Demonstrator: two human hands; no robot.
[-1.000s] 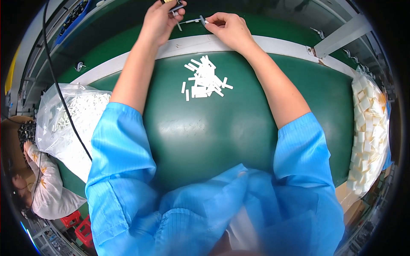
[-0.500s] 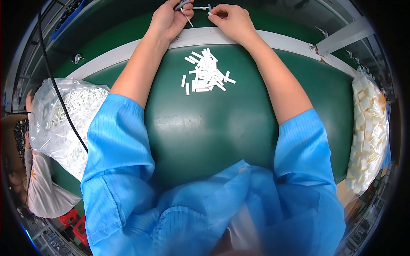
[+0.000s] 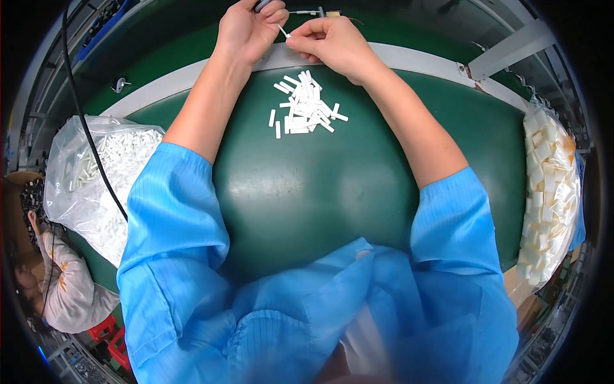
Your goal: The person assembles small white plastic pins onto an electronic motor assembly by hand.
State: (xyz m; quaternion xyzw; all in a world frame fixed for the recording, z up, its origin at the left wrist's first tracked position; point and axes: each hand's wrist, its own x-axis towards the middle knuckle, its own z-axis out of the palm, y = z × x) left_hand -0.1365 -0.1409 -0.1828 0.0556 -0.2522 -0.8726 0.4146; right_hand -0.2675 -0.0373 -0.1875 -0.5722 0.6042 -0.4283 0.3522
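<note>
At the far edge of the green work surface, my left hand (image 3: 248,33) is closed around a dark grey rounded piece (image 3: 261,5), mostly hidden by the fingers and the top of the picture. A thin white lead (image 3: 282,29) sticks out from this hand. My right hand (image 3: 336,46) pinches the lead's end, where a small white bit shows between thumb and forefinger. Beyond the hands are a thin light rod (image 3: 303,12) and a small dark upright part (image 3: 322,12). Nearer to me lies a loose pile of short white tubes (image 3: 308,105), touched by neither hand.
A clear plastic bag (image 3: 102,185) full of small white pieces lies at left, a black cable (image 3: 96,153) crossing it. At right stands a bag of cream-coloured blocks (image 3: 547,192). A pale raised rail (image 3: 422,61) curves along the far side. A co-worker's sleeve (image 3: 77,297) shows at lower left.
My right hand has moved left and nearer, from beside the small dark upright part to the end of the white lead. The co-worker at left has shifted, an arm now raised.
</note>
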